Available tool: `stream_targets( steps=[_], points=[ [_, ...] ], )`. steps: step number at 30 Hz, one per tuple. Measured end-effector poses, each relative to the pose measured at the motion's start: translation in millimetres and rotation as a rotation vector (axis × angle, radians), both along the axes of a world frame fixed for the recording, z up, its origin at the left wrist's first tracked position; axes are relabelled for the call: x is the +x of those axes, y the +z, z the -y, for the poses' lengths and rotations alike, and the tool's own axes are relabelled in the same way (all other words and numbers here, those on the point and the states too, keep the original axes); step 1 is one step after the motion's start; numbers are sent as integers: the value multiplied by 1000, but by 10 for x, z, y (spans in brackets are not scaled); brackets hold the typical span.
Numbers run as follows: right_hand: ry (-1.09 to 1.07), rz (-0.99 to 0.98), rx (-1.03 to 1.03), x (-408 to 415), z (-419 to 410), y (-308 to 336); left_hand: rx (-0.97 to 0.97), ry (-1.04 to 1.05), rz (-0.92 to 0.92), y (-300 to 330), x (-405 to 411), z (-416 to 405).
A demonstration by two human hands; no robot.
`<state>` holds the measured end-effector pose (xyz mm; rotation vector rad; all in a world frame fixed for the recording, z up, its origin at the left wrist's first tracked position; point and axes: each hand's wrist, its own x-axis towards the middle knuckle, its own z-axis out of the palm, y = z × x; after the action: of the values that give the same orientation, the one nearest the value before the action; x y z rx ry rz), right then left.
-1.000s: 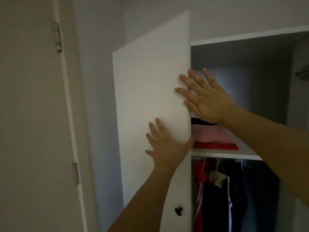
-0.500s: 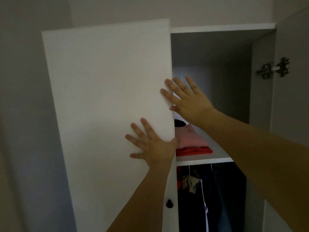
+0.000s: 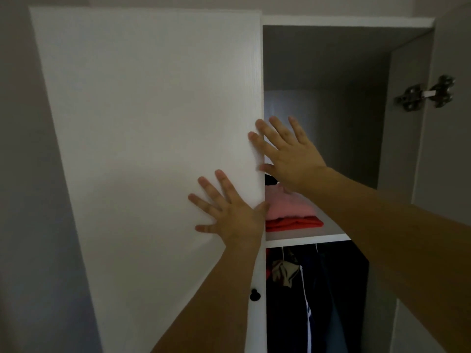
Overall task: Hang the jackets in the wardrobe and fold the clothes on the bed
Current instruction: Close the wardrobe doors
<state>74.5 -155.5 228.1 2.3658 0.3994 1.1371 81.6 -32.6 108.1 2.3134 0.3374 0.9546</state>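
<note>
Both flat — left hand [image 3: 234, 217], right hand [image 3: 293, 159] — on wardrobe door [image 3: 153, 149].

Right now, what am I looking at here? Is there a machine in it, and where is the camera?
No machine: these are a person's two bare hands, filmed by a camera worn on the head, looking forward and down. The left hand lies flat on the white wardrobe door, thumb at its edge. The right hand has straight fingers at that same edge. Neither has a grip on anything. Inside, folded clothes, pink over red, lie on a shelf; dark jackets hang below it. A black knob sits low on the door.
</note>
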Motion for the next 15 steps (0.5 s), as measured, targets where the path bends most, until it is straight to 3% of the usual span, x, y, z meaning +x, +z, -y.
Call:
stream_targets(
  steps=[4,10,15],
  points=[
    [13,-111,205,-450,259,-52,-18,-38,-68,119,-244,56],
    [-53,-56,297,-1448,1332,274,204,-171,-99,136,-840,679],
    [-117,91,336,-2366,2147,386,231,-533,-167,-10,-1396,1691]
  ],
)
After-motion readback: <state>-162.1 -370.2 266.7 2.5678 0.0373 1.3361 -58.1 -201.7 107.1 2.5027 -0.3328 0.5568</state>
